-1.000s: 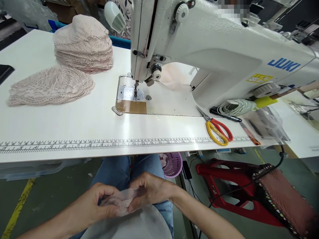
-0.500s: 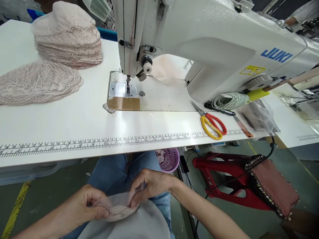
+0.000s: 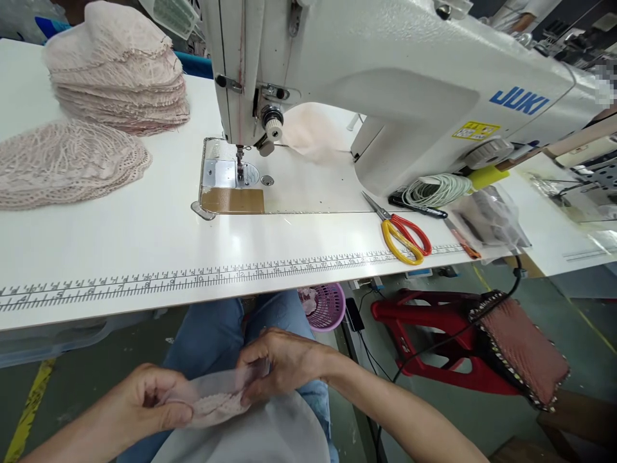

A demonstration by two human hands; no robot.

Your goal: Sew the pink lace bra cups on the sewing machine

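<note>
Below the table edge, over my lap, both hands pinch one small pale pink lace piece. My left hand is closed on its left end. My right hand is closed on its right end, fingers curled over the fabric. Under the piece lies a pale grey cloth on my blue-jeaned legs. The white sewing machine stands on the table ahead, its needle plate bare.
Two piles of pink lace pieces lie at the back left: a tall stack and a flat heap. Red and yellow scissors and a coiled cord sit right of the machine. A pink basket and a red stool stand on the floor.
My hands stay on the lace piece and have worked it slightly, the left hand sliding a little left and down. My view has shifted rightwards, so the table contents appear further left.
</note>
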